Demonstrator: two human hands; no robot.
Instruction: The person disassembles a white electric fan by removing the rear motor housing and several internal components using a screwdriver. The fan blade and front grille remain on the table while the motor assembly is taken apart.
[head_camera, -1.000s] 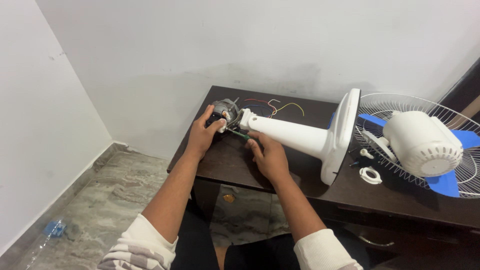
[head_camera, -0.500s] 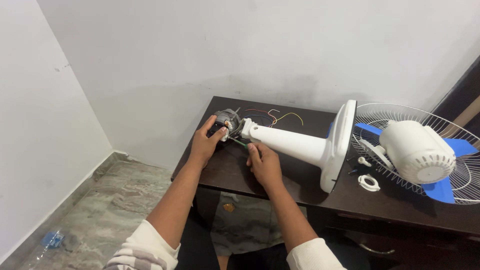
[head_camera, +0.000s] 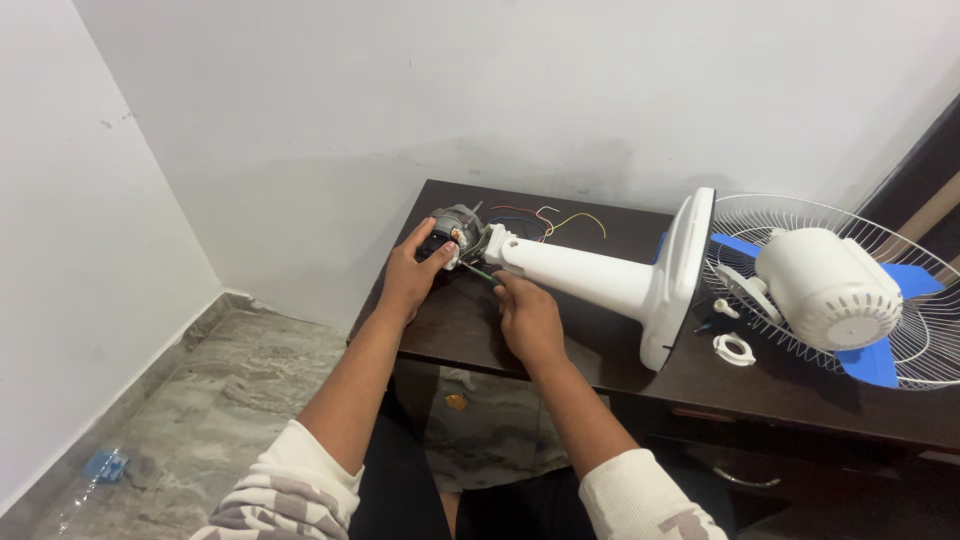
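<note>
A grey fan motor (head_camera: 455, 226) lies at the left end of a dark wooden table (head_camera: 600, 350), joined to the narrow end of a white fan stand (head_camera: 590, 272) that lies on its side. My left hand (head_camera: 410, 270) grips the motor from the near side. My right hand (head_camera: 525, 315) holds a green-handled screwdriver (head_camera: 480, 272) whose tip points at the joint between motor and stand. Red, blue, white and yellow wires (head_camera: 545, 220) trail from the motor across the table.
At the right lie a white wire fan guard (head_camera: 800, 215), blue blades (head_camera: 872, 362), a white motor cover (head_camera: 825, 285), a white ring nut (head_camera: 734, 349) and a small knob (head_camera: 727, 308). White walls meet at the left. A blue scrap (head_camera: 105, 465) lies on the marble floor.
The view has shifted slightly. My right hand has slid a little up and left along the stand with the screwdriver; my left hand stays on the motor.
</note>
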